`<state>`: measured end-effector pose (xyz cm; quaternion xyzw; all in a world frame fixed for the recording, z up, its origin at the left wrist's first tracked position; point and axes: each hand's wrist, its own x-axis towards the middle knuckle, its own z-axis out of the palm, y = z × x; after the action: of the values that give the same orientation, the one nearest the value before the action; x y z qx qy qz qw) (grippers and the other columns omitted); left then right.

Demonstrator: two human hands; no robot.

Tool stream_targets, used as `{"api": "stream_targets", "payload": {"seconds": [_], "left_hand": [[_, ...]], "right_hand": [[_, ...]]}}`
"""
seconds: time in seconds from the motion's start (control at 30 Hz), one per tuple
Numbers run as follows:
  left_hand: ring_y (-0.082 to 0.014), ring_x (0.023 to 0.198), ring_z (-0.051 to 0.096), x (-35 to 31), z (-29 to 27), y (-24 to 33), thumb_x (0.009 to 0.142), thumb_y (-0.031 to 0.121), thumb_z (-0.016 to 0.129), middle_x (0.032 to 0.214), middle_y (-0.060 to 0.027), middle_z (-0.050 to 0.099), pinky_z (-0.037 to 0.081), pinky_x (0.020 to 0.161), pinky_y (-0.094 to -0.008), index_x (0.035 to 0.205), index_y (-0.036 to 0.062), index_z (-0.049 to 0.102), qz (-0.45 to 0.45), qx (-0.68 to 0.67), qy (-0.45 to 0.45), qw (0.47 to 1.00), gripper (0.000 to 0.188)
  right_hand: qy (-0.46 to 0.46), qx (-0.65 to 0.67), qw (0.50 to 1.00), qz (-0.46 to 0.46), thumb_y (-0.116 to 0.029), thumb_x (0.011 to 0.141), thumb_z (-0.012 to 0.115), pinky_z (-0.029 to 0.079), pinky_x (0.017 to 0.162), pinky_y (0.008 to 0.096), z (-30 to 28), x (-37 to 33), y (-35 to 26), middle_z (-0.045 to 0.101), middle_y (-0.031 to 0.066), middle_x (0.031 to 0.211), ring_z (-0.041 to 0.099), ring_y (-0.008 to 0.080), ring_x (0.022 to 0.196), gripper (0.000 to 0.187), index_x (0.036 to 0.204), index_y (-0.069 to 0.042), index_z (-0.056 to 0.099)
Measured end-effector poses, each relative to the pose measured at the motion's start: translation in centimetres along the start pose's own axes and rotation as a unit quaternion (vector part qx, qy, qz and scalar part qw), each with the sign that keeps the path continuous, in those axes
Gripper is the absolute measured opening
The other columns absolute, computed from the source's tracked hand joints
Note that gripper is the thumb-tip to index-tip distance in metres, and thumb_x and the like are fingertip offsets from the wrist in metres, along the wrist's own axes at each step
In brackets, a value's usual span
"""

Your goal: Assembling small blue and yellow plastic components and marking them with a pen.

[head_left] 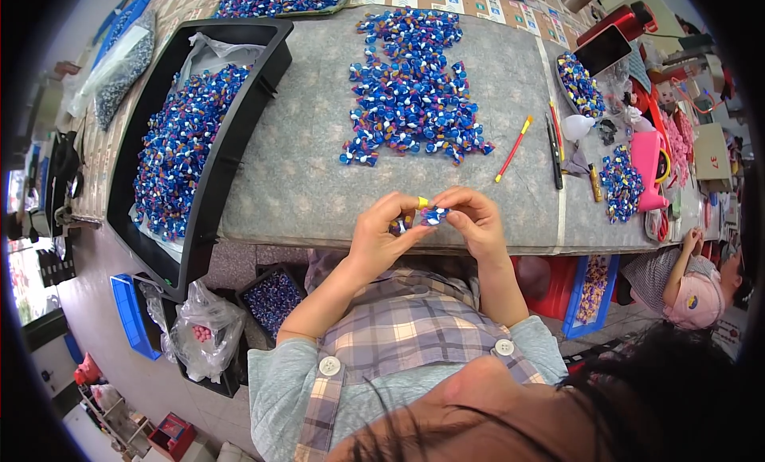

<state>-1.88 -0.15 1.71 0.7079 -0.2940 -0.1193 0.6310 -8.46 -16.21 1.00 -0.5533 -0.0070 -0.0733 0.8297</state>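
My left hand (378, 229) and my right hand (476, 221) meet over the table's near edge. Pinched between their fingertips is a small blue, white and purple plastic piece (434, 216). More small coloured pieces (401, 225) show inside the curled fingers of my left hand. A yellow band (423, 202) sits at a fingertip there. Ahead of my hands, a spread of similar blue, white and orange pieces (414, 87) covers the middle of the grey tabletop (303, 159). Their exact kind is too small to make out.
A black bin (259, 103) of the same pieces stands at the left. To the right lie a red-yellow stick (514, 149), a black pen (555, 155), a pile of pieces (621, 183) and a pink holder (649, 171). Another person (689, 290) works at the far right.
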Motion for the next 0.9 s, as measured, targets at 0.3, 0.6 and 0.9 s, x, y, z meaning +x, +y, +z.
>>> {"api": "stream_targets", "payload": {"seconds": [0.3, 0.6, 0.9], "left_hand": [[-0.011, 0.061, 0.047, 0.0, 0.0, 0.4, 0.062, 0.008, 0.076, 0.069, -0.0019, 0.05, 0.037, 0.055, -0.0232, 0.089, 0.0044, 0.059, 0.01, -0.002, 0.009, 1.0, 0.032], [-0.0142, 0.073, 0.053, -1.1, -2.2, -3.3, 0.077, 0.019, 0.063, 0.085, -0.0038, 0.053, 0.043, 0.057, -0.0231, 0.1, 0.0075, 0.051, -0.133, -0.354, 0.005, 0.926, 0.029], [-0.0177, 0.081, 0.056, -0.7, -6.1, -3.3, 0.084, 0.035, 0.054, 0.092, -0.0057, 0.056, 0.045, 0.05, -0.0265, 0.081, 0.0121, 0.054, -0.208, -0.609, 0.179, 0.744, 0.023]], "right_hand": [[0.029, 0.026, 0.997, 0.073, -0.006, 0.084, 0.056, 0.041, 0.082, 0.0255, -0.3, -0.7, 1.7, 0.06, 0.006, 0.095, 0.054, 0.0119, 0.09, 0.014, 0.096, -0.001, 0.058], [0.052, -0.309, 0.949, 0.036, -0.005, 0.081, 0.056, 0.044, 0.073, 0.0246, 0.2, 2.3, 0.8, 0.062, 0.0054, 0.088, 0.057, 0.0117, 0.082, 0.012, 0.092, -0.003, 0.061], [-0.094, -0.68, 0.711, -0.154, -0.011, 0.069, 0.064, 0.044, 0.065, 0.0348, 3.9, 9.6, 3.0, 0.055, 0.0068, 0.071, 0.056, 0.025, 0.073, 0.017, 0.084, -0.007, 0.057]]}}
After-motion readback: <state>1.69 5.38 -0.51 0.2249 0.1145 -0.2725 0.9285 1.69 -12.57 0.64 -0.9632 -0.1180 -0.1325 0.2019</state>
